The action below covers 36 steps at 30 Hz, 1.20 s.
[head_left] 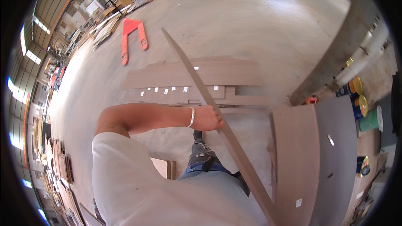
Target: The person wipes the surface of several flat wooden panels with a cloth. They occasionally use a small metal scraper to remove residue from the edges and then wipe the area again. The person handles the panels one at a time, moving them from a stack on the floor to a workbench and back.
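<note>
My left hand (208,117), with a pale bracelet at the wrist, reaches across in front of my body. Its fingers are closed around the edge of a long, narrow brown board (238,155). The board slants from the far middle down to the lower right, passing beside my torso. Beyond and beneath it, several flat brown panels (161,75) lie on the floor, some bearing small white labels. My right hand is out of the picture, so whether it touches the board's near end cannot be seen.
To my right lie a brown panel (295,142) and a dark grey one (337,150). Beyond them are a thick column (341,46), cans (356,85) and a green bucket (369,120). An orange-red pallet jack (132,26) stands far left. Stacked boards (105,32) line that side.
</note>
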{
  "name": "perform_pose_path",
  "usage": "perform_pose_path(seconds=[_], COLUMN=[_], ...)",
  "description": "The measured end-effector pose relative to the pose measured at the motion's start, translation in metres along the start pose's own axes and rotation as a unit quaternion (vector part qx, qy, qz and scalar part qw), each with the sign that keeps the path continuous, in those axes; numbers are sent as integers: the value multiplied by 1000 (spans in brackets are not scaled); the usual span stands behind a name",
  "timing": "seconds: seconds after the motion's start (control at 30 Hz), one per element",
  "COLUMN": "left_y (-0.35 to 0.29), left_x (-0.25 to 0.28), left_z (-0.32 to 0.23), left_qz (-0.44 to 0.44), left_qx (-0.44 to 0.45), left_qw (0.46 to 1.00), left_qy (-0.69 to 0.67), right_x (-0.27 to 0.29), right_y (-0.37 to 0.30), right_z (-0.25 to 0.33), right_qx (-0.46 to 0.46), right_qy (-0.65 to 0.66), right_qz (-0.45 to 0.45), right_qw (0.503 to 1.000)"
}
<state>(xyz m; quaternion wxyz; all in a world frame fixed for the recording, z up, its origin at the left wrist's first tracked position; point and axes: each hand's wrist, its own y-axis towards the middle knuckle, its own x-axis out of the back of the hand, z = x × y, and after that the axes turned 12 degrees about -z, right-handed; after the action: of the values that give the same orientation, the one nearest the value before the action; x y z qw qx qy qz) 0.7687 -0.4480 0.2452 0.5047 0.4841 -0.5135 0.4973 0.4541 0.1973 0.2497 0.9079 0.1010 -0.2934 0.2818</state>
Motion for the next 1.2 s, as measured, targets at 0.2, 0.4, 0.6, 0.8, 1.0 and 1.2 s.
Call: perform_pose_path(seconds=[0.2, 0.4, 0.6, 0.8, 1.0, 1.2], left_y=[-227, -419, -553, -597, -629, -642], left_x=[-55, -105, -121, -132, -215, -317], left_z=[95, 158, 173, 205, 281, 361], left_qz=[1, 51, 96, 97, 148, 170], left_qx=[135, 286, 422, 532, 548, 598], left_qw=[991, 955, 898, 839, 822, 779], left_qy=[12, -56, -77, -68, -45, -76], right_x=[-82, -162, -206, -278, -386, -474], right_y=[-195, -360, -616, -747, -850, -901], right_z=[32, 58, 134, 135, 48, -58], right_qx=[71, 121, 180, 210, 79, -4], right_qy=[-58, -19, -18, -48, -83, -126], right_qz=[127, 250, 349, 442, 490, 499], right_qw=[988, 961, 919, 871, 864, 857])
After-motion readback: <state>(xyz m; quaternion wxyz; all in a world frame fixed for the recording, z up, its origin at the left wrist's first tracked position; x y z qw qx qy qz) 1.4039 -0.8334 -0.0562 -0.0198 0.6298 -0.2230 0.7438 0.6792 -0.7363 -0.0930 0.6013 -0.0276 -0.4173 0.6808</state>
